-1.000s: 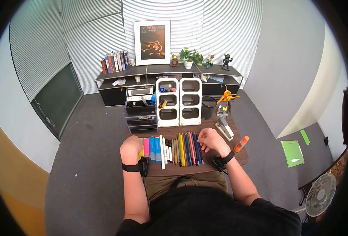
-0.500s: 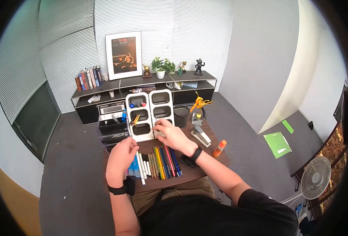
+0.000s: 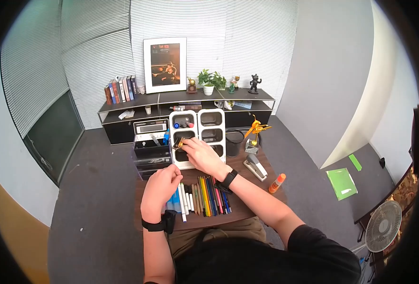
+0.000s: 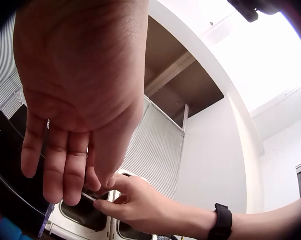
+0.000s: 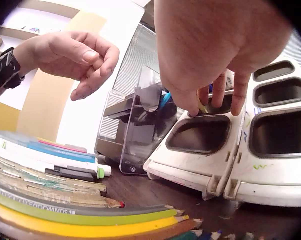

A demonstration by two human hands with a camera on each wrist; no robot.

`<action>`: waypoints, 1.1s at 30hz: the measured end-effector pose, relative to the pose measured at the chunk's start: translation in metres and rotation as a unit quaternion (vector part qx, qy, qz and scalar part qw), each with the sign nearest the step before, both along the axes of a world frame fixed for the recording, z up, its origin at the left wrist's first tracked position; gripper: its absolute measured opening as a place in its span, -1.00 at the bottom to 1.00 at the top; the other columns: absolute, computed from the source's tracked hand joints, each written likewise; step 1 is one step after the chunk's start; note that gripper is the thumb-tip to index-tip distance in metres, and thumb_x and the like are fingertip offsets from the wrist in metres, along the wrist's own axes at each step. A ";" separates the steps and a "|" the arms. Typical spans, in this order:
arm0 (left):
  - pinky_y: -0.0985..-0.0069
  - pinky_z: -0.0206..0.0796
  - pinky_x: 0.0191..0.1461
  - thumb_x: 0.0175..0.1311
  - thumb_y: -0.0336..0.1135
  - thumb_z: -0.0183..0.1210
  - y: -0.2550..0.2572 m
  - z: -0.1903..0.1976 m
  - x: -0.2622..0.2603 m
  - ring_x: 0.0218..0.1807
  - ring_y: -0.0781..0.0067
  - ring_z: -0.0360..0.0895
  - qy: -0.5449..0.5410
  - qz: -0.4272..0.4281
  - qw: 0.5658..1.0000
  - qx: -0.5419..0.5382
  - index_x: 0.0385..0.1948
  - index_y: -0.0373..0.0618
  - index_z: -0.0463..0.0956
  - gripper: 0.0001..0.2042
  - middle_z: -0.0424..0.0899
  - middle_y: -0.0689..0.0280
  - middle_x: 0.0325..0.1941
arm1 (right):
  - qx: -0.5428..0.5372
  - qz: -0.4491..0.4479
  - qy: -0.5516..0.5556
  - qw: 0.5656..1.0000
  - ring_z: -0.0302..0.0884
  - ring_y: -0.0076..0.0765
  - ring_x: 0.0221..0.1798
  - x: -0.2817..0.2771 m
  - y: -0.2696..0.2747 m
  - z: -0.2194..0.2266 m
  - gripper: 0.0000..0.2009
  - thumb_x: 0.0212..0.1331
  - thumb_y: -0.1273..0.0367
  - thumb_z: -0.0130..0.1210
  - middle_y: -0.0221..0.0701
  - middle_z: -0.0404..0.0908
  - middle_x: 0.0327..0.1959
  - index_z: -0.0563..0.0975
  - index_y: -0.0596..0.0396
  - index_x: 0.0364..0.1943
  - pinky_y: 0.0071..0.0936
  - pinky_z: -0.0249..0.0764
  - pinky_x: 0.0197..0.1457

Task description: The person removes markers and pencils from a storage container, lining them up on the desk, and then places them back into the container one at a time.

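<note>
My right hand (image 3: 205,157) reaches into the left column of the white compartment organizer (image 5: 190,173), at its middle compartment. Its thumb and fingers pinch gold-and-black sticks (image 3: 178,142); in the right wrist view a yellowish piece (image 5: 203,108) shows between them. Over the left end of the row of pens hovers my left hand (image 3: 160,191), fingers loosely bent, holding nothing. Beneath the hands, colored pencils (image 3: 209,199), white pens (image 3: 183,199) and blue highlighters (image 3: 175,201) lie side by side on the wooden table (image 3: 240,208). Dark-capped markers (image 3: 184,124) sit in the organizer's top left compartment.
Left of the organizer stands a clear and black drawer unit (image 3: 148,154). To the right are a stapler (image 3: 255,168), an orange glue stick (image 3: 276,183), a golden figurine (image 3: 256,130) and a black bin (image 3: 232,147). A shelf (image 3: 148,101) is behind.
My right hand has moved from the pencils' right end up to the organizer, then left onto the gold-and-black sticks. My left hand has risen from the highlighters toward the organizer.
</note>
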State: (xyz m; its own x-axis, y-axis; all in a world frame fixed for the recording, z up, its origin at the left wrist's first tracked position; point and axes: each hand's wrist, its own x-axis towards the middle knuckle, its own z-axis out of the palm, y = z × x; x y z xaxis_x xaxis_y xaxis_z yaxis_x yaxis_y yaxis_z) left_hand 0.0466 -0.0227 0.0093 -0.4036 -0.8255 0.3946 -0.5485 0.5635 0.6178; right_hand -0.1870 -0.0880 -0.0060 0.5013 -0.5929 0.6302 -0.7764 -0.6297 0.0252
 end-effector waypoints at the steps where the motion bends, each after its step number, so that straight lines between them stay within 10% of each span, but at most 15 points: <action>1: 0.25 0.49 -0.20 0.42 -0.38 0.34 0.001 0.000 0.000 -0.37 0.13 0.69 -0.004 0.000 1.000 0.004 -0.18 -0.26 0.64 -0.86 0.74 0.14 -0.41 | 0.001 0.000 -0.002 1.000 0.55 -0.09 0.31 0.000 0.002 0.001 -0.60 0.22 0.53 0.25 -0.28 0.58 0.34 0.64 0.17 0.18 -0.16 0.58 0.34; 13: 0.27 0.51 -0.18 0.45 -0.37 0.33 0.003 0.004 -0.006 -0.34 0.13 0.70 0.010 -0.001 1.000 -0.011 -0.20 -0.29 0.64 -0.85 0.75 0.12 -0.39 | -0.149 0.025 -0.322 0.935 0.74 -0.17 -0.09 -0.031 0.072 0.078 -0.82 0.35 0.55 0.32 -0.23 0.68 -0.02 0.66 0.19 -0.01 -0.34 0.68 -0.11; 15: 0.27 0.51 -0.18 0.46 -0.36 0.34 0.007 0.009 -0.012 -0.34 0.14 0.70 0.025 -0.007 1.000 -0.015 -0.21 -0.29 0.64 -0.84 0.75 0.11 -0.38 | -0.047 -0.011 -0.405 0.913 0.66 -0.48 -0.28 -0.045 0.096 0.084 -0.90 0.36 0.57 0.29 -0.35 0.63 -0.19 0.62 0.21 -0.13 -0.51 0.58 -0.25; 24: 0.07 0.53 -0.15 0.48 -0.29 0.31 -0.004 0.045 -0.042 -0.21 -0.12 0.73 -0.052 -0.037 0.992 -0.113 -0.29 -0.21 0.58 -0.81 0.77 0.07 -0.31 | 0.404 -0.160 -0.282 0.855 0.73 -0.39 -0.49 -0.107 0.119 0.035 -0.92 0.31 0.55 0.23 -0.29 0.74 -0.35 0.66 0.28 -0.19 -0.38 0.68 -0.50; 33: 0.08 0.53 -0.14 0.45 -0.32 0.32 0.006 0.038 -0.036 -0.23 -0.11 0.72 -0.095 -0.043 0.990 -0.095 -0.30 -0.23 0.58 -0.82 0.75 0.06 -0.33 | 0.508 -0.209 -0.205 0.810 0.82 -0.23 -0.42 -0.088 0.109 -0.008 -0.94 0.33 0.57 0.21 -0.16 0.78 -0.34 0.64 0.32 -0.20 -0.32 0.78 -0.47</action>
